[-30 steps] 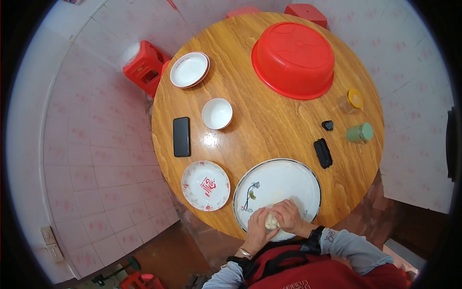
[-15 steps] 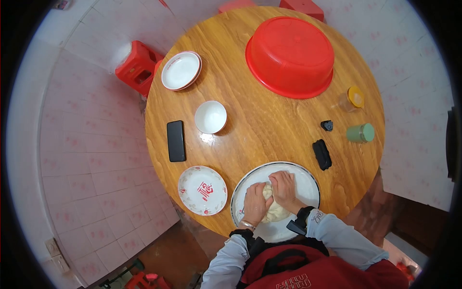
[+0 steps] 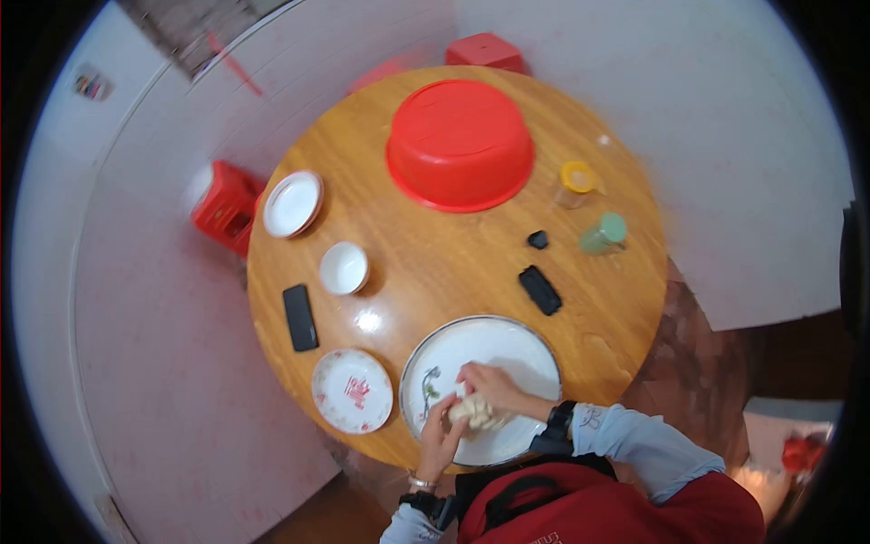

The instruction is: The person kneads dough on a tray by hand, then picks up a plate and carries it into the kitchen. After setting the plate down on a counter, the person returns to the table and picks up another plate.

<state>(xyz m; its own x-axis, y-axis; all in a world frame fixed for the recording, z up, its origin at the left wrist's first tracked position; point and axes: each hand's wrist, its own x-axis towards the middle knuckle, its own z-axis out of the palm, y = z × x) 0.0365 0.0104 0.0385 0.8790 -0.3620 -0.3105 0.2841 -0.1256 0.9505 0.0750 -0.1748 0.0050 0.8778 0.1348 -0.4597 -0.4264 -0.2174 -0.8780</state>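
A pale lump of dough [image 3: 480, 414] is at the lower middle of a large white plate [image 3: 526, 349] with a dark rim and a painted flower. My left hand [image 3: 438, 440] is curved against the dough's left side, with a bracelet at the wrist. From the right, my right hand [image 3: 492, 385] reaches over the dough's upper part, its fingers gripping the top edge. The underside of the dough is hidden.
Left of the plate are a patterned dish [image 3: 381, 399], a black phone [image 3: 300, 317], a white bowl [image 3: 344, 268] and stacked dishes [image 3: 293, 204]. Farther off stand a red basin [image 3: 460, 145], a yellow-lidded jar [image 3: 575, 185], a green container [image 3: 603, 235] and a black case [image 3: 541, 290].
The view has shifted and turned. My hands have moved lower on the plate with the dough, and the painted flower now shows. My left hand has gone from on top to the dough's side.
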